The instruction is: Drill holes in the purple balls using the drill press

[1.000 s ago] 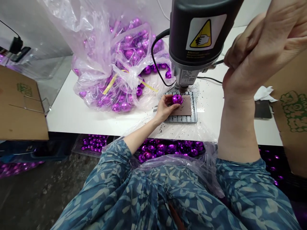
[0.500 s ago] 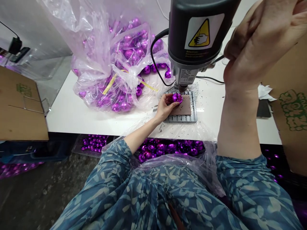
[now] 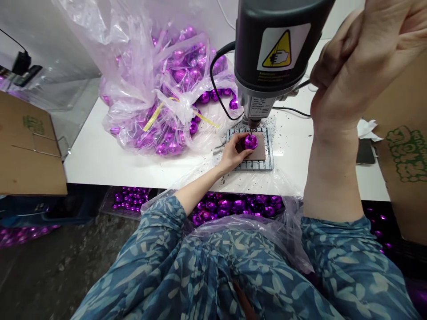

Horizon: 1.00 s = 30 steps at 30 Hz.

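Observation:
Between the thumb and fingers of my left hand (image 3: pixel 233 153) is a shiny purple faceted ball (image 3: pixel 251 142). It sits over a brown square board (image 3: pixel 256 154) on the grey slotted base (image 3: pixel 268 164) of a drill press (image 3: pixel 271 53). The thin bit (image 3: pixel 251 131) reaches down to the top of the ball; whether it has entered cannot be seen. My right hand (image 3: pixel 363 66) is raised close to the camera, right of the black motor housing, with its fingers curled closed. Whatever it grips is hidden behind the fingers.
A clear plastic bag (image 3: pixel 133 98) of purple balls lies left on the white table (image 3: pixel 100 164). More balls fill a plastic-lined container (image 3: pixel 238 206) below the front edge. Cardboard boxes (image 3: pixel 30 146) flank both sides. Dark shavings and a cable (image 3: pixel 293 111) lie around the base.
My left hand has moved the ball slightly right and down, under the bit. The bit now shows above the ball. My right hand has shifted slightly and stays curled.

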{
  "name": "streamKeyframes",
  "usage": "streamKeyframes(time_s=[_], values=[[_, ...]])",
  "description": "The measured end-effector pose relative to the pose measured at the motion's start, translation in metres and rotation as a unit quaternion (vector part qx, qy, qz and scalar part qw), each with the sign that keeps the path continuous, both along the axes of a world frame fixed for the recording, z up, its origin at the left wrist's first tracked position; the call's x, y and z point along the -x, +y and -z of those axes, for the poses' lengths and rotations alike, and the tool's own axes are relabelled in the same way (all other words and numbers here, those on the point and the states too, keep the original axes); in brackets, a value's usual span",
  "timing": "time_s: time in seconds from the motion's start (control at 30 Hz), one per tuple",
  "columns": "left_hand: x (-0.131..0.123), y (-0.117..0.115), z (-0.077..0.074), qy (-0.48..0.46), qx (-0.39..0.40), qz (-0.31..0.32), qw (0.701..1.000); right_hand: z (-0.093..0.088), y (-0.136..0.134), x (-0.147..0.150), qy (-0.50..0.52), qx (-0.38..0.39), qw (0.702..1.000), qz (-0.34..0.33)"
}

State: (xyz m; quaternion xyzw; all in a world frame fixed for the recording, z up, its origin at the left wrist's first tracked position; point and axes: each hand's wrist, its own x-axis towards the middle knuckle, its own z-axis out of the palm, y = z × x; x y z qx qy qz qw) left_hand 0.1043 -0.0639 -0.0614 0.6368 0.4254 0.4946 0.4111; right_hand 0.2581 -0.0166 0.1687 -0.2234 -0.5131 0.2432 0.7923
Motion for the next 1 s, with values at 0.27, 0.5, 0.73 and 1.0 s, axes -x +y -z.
streamKeyframes(time_s=[0.27, 0.5, 0.73, 1.0], values=[[0.0, -0.001, -0.001, 0.003, -0.002, -0.004, 1.0, 0.019, -0.037, 0.008, -0.005, -0.019, 0.997, 0.075], [0.0, -0.001, -0.002, 0.009, 0.0, -0.003, 1.0, 0.044, -0.041, 0.006, 0.041, -0.055, 0.997, 0.047], [0.001, 0.0, 0.001, 0.01, -0.009, -0.003, 1.0, 0.067, -0.03, 0.001, 0.035, -0.086, 0.991, 0.097], [0.003, 0.003, 0.01, 0.046, -0.047, 0.009, 0.998, 0.105, -0.004, -0.017, -0.004, -0.153, 0.977, 0.147]])
